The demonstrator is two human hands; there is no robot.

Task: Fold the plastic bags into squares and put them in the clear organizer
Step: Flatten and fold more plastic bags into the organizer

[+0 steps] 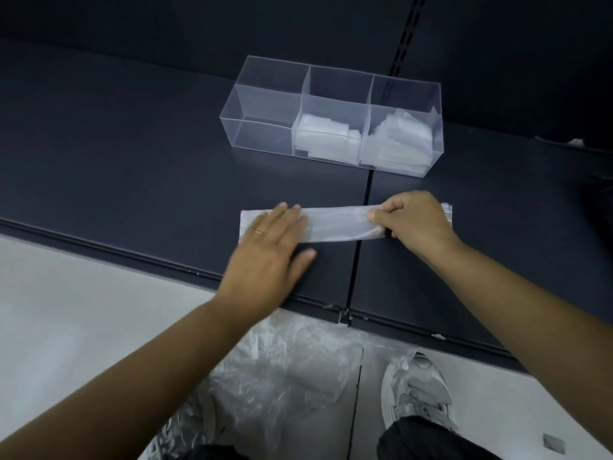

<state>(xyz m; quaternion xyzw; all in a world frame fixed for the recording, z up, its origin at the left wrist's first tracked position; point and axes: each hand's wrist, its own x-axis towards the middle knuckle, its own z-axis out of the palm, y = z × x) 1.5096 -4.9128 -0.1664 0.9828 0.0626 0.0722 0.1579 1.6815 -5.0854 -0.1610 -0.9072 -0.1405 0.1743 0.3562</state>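
A translucent plastic bag (338, 224), folded into a long narrow strip, lies on the dark shelf (132, 167). My left hand (275, 240) lies flat on the strip's left end, fingers straight. My right hand (414, 220) pinches the strip's right part between thumb and curled fingers and holds it slightly raised. Behind them stands the clear organizer (265, 104) with three compartments. Its left compartment is empty. The middle one holds folded bags (326, 136), and the right one holds a taller stack of folded bags (398, 141).
A heap of loose crumpled plastic bags (285, 370) lies on the pale floor below the shelf's front edge, beside my grey shoes (414, 386). A seam (361, 240) splits the shelf under the strip. A dark back panel rises behind the organizer.
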